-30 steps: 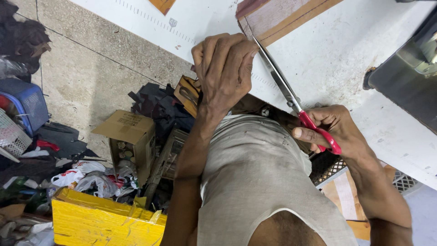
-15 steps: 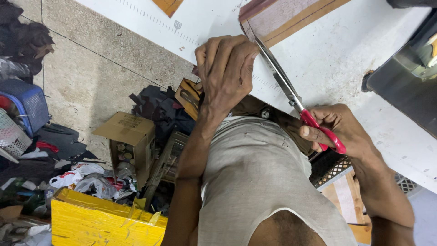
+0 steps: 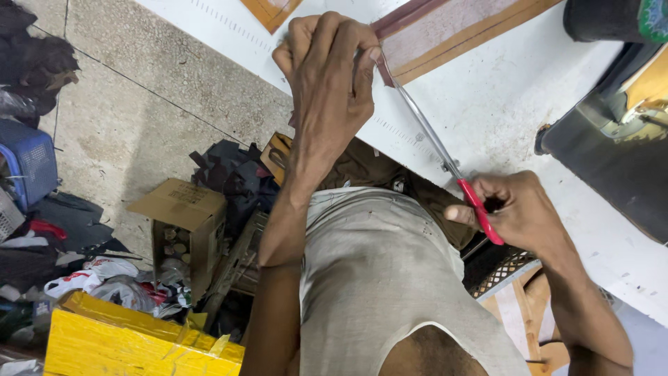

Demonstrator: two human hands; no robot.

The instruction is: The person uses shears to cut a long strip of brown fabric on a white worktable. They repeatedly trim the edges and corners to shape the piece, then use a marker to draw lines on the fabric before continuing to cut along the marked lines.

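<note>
My left hand [image 3: 327,76] is closed on the corner of a flat pinkish-brown piece with a tan border [image 3: 459,28] that lies on the white table [image 3: 501,104]. My right hand [image 3: 518,209] grips red-handled scissors [image 3: 445,160]. Their long metal blades reach up and left to the piece's corner, right beside my left fingers. Whether the blades are open or closed I cannot tell. My grey vest fills the lower middle of the view.
A dark machine or bin [image 3: 612,160] stands at the table's right. On the concrete floor to the left lie an open cardboard box [image 3: 184,216], a yellow box [image 3: 132,345], a blue basket [image 3: 28,163], dark scraps and bags. A second tan piece [image 3: 268,10] lies at the top edge.
My left hand has shifted slightly up along the piece's corner. The scissors stay at the same edge, with my right hand barely moved.
</note>
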